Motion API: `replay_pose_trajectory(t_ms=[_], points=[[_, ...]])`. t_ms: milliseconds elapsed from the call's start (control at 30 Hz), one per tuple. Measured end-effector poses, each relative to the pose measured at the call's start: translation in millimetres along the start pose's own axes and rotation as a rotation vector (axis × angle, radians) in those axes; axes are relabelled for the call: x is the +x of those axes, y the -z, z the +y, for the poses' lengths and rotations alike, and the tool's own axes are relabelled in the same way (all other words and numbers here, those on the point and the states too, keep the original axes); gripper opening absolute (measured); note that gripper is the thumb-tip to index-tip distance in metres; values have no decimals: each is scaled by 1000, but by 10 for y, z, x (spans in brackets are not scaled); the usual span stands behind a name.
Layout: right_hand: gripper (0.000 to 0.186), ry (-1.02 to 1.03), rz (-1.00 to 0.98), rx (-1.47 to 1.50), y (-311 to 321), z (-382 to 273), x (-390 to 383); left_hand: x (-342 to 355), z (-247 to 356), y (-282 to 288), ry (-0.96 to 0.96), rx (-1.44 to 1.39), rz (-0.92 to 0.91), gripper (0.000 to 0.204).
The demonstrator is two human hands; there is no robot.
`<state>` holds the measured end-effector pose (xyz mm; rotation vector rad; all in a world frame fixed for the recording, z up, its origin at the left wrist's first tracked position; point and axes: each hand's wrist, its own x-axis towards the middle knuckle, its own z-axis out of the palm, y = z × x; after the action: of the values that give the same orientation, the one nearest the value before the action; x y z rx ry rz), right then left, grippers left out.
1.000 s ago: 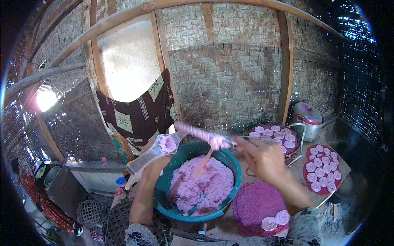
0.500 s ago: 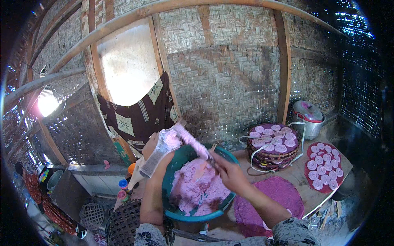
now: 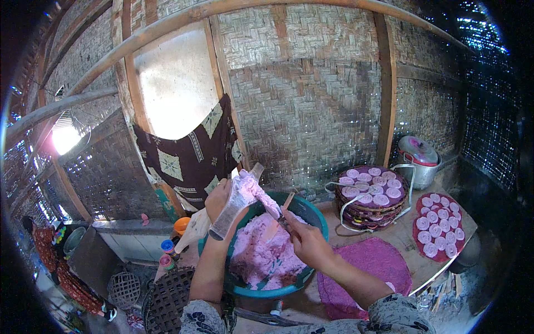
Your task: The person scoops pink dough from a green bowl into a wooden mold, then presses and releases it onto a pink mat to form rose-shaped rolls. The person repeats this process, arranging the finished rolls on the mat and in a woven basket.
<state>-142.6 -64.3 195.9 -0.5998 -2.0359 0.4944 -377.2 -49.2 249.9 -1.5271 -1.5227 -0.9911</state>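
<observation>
Facing the fingers: woven wall [image 3: 328, 117]. Below and right of the fingers, wooden desk [image 3: 356, 238], near edge partly covered by sleeves. Teal basin [image 3: 324, 222] beneath both hands; left forearm hides part of its rim. Pink dough [image 3: 253, 256] inside, below the fingers. Left fingers [image 3: 221, 188] clamped on pale tool [image 3: 225, 220], grip partly hidden; right fingers [image 3: 297, 226] clamped on dough-smeared utensil [image 3: 275, 210], outline unclear.

A: What is in the basin [image 3: 267, 293]?
B: The mixture [image 3: 250, 253] is in it, and a spatula [image 3: 271, 230] stands in the mixture.
A: And on its sides?
B: To the left, two jars [image 3: 166, 260]; to the right, a mat [image 3: 381, 257]; behind the mat, a stack of trays [image 3: 371, 217], and behind this stack, to the right, a pot [image 3: 424, 173]
</observation>
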Motion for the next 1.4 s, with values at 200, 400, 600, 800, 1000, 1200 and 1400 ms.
replay_pose_trajectory(t_ms=[200,400,600,800,1000,1200,1400], points=[[64,6,2,-25,2,25,-40,-21,-46,-31,-96,-25,53,32],[60,-36,-10,104,-74,-5,50,-48,-83,-95,-81,-65,68,35],[54,-73,-68,166,-142,-20,-167,61,-29,16,68,124,-97,25],[43,-218,-45,127,42,318,115,84,3,40,36,122,-72,19],[44,-134,8,211,-170,138,-176,122,-129,-1,2,133,111,21],[42,-258,-101,450,128,202,-85,153,-91,9,173,113,-36,27],[41,-326,-210,597,212,57,143,-25,-318,-219,-180,241,98,15]])
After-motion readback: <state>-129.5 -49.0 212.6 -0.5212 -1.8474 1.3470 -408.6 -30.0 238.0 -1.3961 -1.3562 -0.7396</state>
